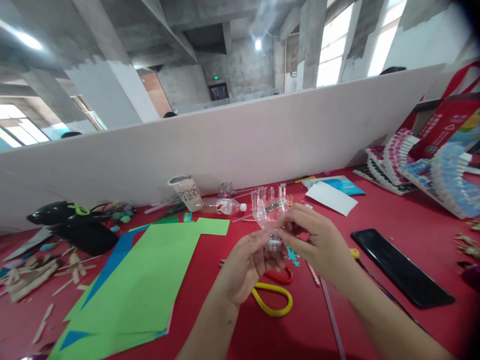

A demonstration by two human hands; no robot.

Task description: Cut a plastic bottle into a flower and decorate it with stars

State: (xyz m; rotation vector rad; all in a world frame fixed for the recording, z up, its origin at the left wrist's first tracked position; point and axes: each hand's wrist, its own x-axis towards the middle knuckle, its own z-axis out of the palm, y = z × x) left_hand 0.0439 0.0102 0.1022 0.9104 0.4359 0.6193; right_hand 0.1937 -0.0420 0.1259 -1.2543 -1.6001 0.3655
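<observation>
My left hand [253,257] is closed around the neck end of a cut clear plastic bottle [261,212], held above the red table. The bottle's wall is slit into several strips that fan upward, and its ribbed neck points down. At its right side, the fingers of my right hand [313,232] are pinched on the plastic; the exact spot under the fingertips is hidden. Below my hands lie scissors with yellow and red handle loops [273,314]. Small turquoise stars [293,256] are scattered just behind them, partly covered by my hands.
Green paper sheets [146,275] spread to the left, near a black glue gun-like object [80,230] and wooden sticks [75,265]. A paper cup [191,194] and a lying bottle [221,206] stand behind. At right are a black phone [401,267] and folded paper pieces [450,167]. A white partition [225,145] closes the back.
</observation>
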